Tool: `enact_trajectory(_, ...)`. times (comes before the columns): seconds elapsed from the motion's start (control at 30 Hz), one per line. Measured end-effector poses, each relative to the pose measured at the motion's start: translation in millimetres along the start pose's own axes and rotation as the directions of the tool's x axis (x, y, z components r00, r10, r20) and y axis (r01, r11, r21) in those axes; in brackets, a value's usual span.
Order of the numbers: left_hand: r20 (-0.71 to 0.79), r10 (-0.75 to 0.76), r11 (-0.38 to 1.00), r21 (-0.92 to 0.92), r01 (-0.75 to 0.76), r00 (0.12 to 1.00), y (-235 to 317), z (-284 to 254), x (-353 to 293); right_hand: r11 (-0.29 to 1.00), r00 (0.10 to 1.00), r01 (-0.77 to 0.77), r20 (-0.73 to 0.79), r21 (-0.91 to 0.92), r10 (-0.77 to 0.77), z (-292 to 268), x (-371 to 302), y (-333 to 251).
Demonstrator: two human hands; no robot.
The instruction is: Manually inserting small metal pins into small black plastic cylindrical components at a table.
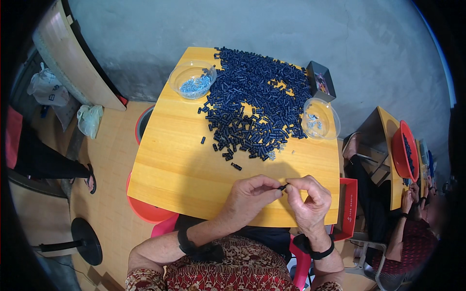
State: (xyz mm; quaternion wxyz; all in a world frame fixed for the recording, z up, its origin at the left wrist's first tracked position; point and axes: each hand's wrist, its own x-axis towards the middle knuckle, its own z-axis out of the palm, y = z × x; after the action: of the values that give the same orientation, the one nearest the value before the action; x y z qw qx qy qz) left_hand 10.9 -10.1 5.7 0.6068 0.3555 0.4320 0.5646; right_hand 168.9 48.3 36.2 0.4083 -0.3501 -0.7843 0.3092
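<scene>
Close to the table's near edge, my left hand pinches a small black cylindrical part between thumb and fingertips. My right hand is closed on the same part from the other side, its thumb and forefinger meeting there; whether it also holds something smaller is hidden. Beyond my hands spreads a large pile of similar black parts, with a single black part lying nearest to me. Some tiny clear or silvery pieces lie at the pile's near right edge.
On the yellow table stand a clear bowl of small silvery-blue pieces, a second clear bowl with fewer pieces, and a dark box. A red box is beside the table's right edge. At right another person works near a red basin.
</scene>
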Motion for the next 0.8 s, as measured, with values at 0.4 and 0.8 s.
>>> enact_trajectory(0.4, -0.012, 0.056, 0.996, 0.072, -0.055, 0.998, -6.4, 8.6, 5.8, 0.999, 0.992, -0.046, -0.116, -0.017, 0.044, 7.0, -11.1, 4.1)
enact_trajectory(0.8, 0.021, -0.152, 0.96, -0.233, 0.153, 0.988, 1.5, 2.7, 9.8, 0.984, 0.996, 0.085, 0.014, -0.156, -0.084, -5.9, -1.0, -5.0)
